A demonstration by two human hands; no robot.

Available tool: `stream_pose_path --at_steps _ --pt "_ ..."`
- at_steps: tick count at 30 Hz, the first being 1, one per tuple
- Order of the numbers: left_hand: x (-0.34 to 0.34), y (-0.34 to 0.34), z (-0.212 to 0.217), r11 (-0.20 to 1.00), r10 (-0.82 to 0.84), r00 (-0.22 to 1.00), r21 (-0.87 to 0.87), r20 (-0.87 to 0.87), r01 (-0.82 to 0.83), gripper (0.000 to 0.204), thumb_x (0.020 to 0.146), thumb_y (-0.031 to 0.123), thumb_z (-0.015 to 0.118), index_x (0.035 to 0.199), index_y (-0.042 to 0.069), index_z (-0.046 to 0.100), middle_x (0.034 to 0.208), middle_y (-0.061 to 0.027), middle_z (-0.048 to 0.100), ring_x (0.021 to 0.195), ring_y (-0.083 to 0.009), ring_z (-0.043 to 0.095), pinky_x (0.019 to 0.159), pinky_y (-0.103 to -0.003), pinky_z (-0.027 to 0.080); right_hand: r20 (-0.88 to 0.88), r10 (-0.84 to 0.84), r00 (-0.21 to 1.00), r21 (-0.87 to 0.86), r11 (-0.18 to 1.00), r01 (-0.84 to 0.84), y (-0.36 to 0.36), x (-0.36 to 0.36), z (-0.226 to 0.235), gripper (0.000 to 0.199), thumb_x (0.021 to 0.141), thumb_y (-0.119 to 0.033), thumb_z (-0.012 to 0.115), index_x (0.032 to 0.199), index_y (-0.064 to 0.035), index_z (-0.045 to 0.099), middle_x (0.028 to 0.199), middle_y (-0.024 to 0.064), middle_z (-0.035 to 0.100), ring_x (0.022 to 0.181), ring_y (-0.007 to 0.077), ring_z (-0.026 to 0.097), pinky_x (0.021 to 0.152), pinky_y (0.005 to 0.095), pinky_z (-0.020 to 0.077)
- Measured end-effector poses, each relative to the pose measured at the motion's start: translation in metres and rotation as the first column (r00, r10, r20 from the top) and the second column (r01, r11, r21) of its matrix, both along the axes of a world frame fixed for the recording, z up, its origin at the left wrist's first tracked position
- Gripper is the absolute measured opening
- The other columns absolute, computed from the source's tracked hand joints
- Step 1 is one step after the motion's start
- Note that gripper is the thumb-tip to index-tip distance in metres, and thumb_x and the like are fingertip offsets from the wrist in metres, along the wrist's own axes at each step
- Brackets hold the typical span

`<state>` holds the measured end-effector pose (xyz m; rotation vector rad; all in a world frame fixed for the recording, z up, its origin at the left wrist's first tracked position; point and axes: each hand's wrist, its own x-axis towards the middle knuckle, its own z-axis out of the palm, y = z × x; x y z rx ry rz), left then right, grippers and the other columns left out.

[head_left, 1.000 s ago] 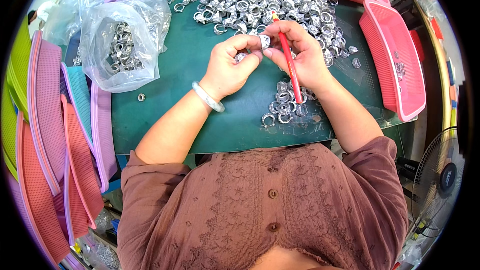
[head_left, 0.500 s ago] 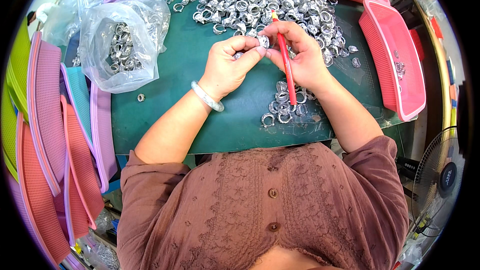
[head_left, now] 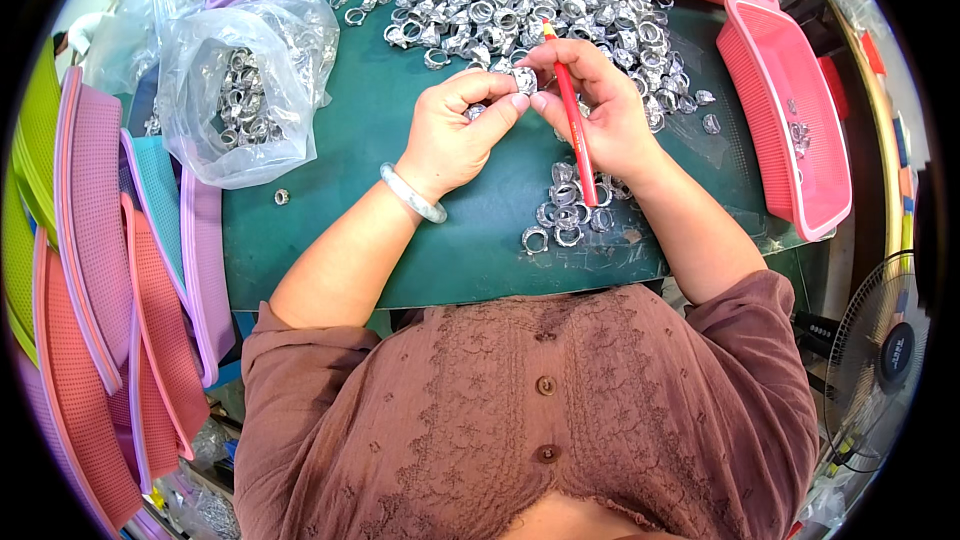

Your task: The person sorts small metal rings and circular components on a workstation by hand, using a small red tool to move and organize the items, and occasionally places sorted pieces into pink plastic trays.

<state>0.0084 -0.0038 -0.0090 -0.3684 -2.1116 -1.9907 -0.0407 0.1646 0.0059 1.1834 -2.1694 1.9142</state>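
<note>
Between thumb and forefinger, my left hand (head_left: 460,125) pinches a silver ring (head_left: 524,80) with a broad top. Close beside it, my right hand (head_left: 605,110) has a red pencil (head_left: 577,130) tucked among its fingers, the yellow end up and the other end toward me. The right fingertips lie near the ring; whether they touch it I cannot tell. Beyond both hands spreads a big pile of silver rings (head_left: 500,0). A smaller group of rings (head_left: 567,215) lies below my right hand, partly behind the pencil.
A clear plastic bag (head_left: 290,90) of rings stands on the green table (head_left: 340,230), near a single loose ring (head_left: 282,197). At right is a pink basket (head_left: 790,175) with a few rings. Stacked colored baskets (head_left: 95,230) crowd the left; a fan (head_left: 870,360) stands right.
The right fingertips have drawn slightly away from the ring, which shows more plainly now. The pencil has tilted a little, its lower end shifting slightly right.
</note>
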Motion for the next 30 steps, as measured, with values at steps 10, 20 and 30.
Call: stream_pose_path --at_steps 10,20,30 --pt "0.0035 0.0023 0.0075 0.998 -0.016 0.998 0.060 0.060 0.013 0.010 0.081 0.007 0.062 0.089 0.002 0.062 0.071 0.0039 0.054 0.058 -0.0013 0.044 0.049 -0.017 0.034 -0.006 -0.016 1.000 -0.010 1.000 0.016 -0.0006 -0.0004 -0.0012 0.035 0.076 0.001 0.063 0.108 -0.0027 0.050 0.100 0.0081 0.058 0.090 0.0157 0.058 0.079 0.0281 0.0476" --pt "0.0035 0.0026 0.0075 0.991 -0.018 0.992 0.131 0.123 0.002 0.010 0.082 0.010 0.061 0.088 0.002 0.062 0.070 0.0031 0.055 0.055 -0.0015 0.045 0.046 -0.017 0.035 -0.035 -0.011 0.999 0.026 1.000 0.012 0.0007 0.0002 0.0018 0.035 0.074 0.003 0.063 0.107 -0.0026 0.051 0.100 0.0082 0.058 0.090 0.0156 0.059 0.079 0.0278 0.0476" --pt "0.0033 0.0022 0.0056 0.996 0.008 0.994 0.088 0.105 -0.018 0.008 0.082 0.009 0.061 0.087 0.003 0.063 0.069 0.0046 0.053 0.055 -0.0010 0.043 0.046 -0.016 0.034 -0.044 -0.008 0.999 0.009 1.000 0.009 0.0002 0.0007 0.0029 0.034 0.075 0.003 0.062 0.107 -0.0027 0.051 0.099 0.0077 0.058 0.089 0.0152 0.059 0.079 0.0272 0.0478"
